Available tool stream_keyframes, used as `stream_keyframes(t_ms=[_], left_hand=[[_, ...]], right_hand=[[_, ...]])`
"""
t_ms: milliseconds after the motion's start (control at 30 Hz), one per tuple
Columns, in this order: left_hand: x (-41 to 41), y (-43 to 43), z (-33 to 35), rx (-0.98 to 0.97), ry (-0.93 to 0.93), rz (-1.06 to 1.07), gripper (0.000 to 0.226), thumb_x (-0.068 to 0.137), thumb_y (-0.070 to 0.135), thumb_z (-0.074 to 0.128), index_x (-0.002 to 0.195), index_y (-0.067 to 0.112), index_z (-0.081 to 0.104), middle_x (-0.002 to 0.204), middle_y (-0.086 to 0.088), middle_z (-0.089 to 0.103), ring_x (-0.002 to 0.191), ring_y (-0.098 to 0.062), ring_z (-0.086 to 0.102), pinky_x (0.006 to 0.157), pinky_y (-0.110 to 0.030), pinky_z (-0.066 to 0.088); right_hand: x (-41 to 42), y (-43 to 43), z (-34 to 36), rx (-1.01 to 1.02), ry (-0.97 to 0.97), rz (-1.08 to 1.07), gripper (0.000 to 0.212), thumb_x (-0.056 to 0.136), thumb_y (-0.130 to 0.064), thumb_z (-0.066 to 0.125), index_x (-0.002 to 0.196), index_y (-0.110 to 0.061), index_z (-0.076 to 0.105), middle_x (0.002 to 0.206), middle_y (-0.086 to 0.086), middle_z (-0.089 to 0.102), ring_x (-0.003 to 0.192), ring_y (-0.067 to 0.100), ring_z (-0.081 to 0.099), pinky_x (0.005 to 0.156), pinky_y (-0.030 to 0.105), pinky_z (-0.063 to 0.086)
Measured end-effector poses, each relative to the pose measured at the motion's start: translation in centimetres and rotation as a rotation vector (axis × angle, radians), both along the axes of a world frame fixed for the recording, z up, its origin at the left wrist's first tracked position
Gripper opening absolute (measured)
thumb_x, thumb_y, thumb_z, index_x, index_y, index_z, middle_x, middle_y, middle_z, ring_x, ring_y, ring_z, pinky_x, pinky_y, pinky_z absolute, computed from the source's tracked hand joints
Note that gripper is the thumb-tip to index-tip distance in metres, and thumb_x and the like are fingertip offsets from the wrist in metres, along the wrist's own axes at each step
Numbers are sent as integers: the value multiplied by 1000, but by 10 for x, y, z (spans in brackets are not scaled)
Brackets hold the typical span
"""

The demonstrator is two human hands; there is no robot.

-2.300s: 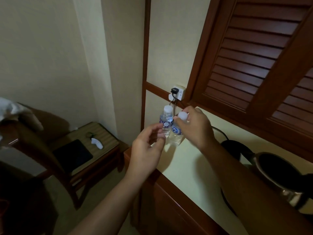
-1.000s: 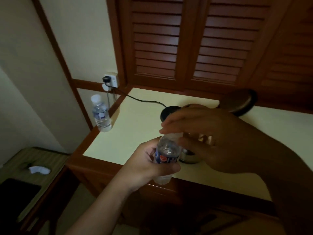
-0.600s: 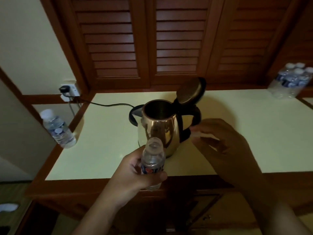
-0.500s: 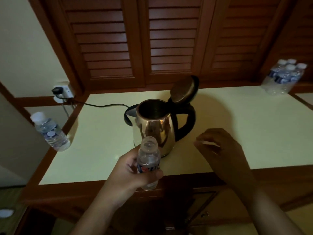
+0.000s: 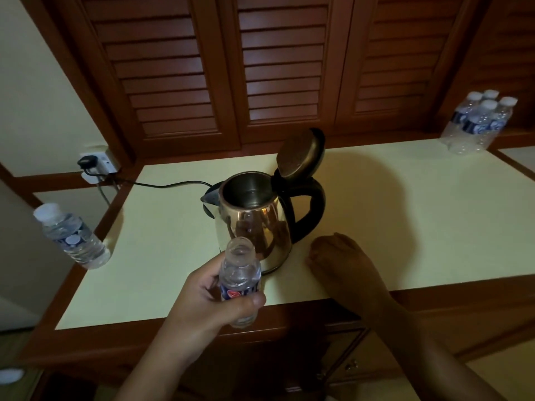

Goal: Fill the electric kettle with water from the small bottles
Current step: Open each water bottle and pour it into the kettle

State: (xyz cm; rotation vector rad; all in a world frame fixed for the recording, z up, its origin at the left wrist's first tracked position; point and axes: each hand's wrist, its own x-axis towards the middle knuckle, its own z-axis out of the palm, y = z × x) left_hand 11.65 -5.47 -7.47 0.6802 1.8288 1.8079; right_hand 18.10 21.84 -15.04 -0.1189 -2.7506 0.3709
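From my head cam: my left hand (image 5: 215,303) is wrapped around a small water bottle (image 5: 239,280) with the cap already off, held upright just in front of the steel electric kettle (image 5: 254,224), which sits mid-counter on the cream countertop (image 5: 405,227) with its lid (image 5: 299,153) flipped up and the mouth open. My right hand (image 5: 343,263) is down on the counter right beside the kettle's base, fingers curled in — I can't tell whether the cap's in there or nothing at all. One more capped bottle (image 5: 71,235) stands at the left edge, and a pack of bottles (image 5: 479,123) sits far right. What worries me: the bottle's soft, so squeezing while tipping could gush water past the rim — down the kettle's side toward the base and the power cord (image 5: 162,185), which is plugged in.
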Motion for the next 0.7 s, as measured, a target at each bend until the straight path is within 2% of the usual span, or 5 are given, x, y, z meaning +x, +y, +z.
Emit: stream_keyframes(t_ms=[100,200,333,467,700], left_hand=[[-2,-3,5,29,26,18,47,62,45,95,101,26,77,89,-15,69,82,-26,66,73,-36,55],[-2,-5,15,37,96,53,43,64,41,92,102,30,78,93,-12,73,87,-25,71,75,-32,59],[-4,-5,35,10,222,139,39,69,28,93,103,37,79,98,2,79,88,-11,74,73,-21,60],[-13,1,48,-19,323,267,40,74,17,83,114,20,75,101,8,80,89,-3,74,72,-12,56],[-46,3,64,-195,490,436,49,79,23,89,123,34,71,108,18,76,98,4,71,75,-11,55]], right_hand=[[-1,-3,-2,18,-89,-84,58,97,-63,34,128,-21,58,137,-4,56,133,16,49,121,41,28],[-1,-7,3,11,-178,-219,89,93,-78,25,155,-15,31,163,3,31,153,20,21,125,47,15],[-3,-9,4,26,-306,-246,105,85,-88,5,161,-16,2,170,2,0,157,20,-5,126,49,-1],[-6,-9,2,46,-341,-233,110,81,-91,2,161,-17,2,170,2,0,157,20,-4,126,51,0],[-8,-9,-1,74,-338,-238,113,78,-93,-2,162,-16,7,170,1,3,157,20,-3,126,51,-1]])
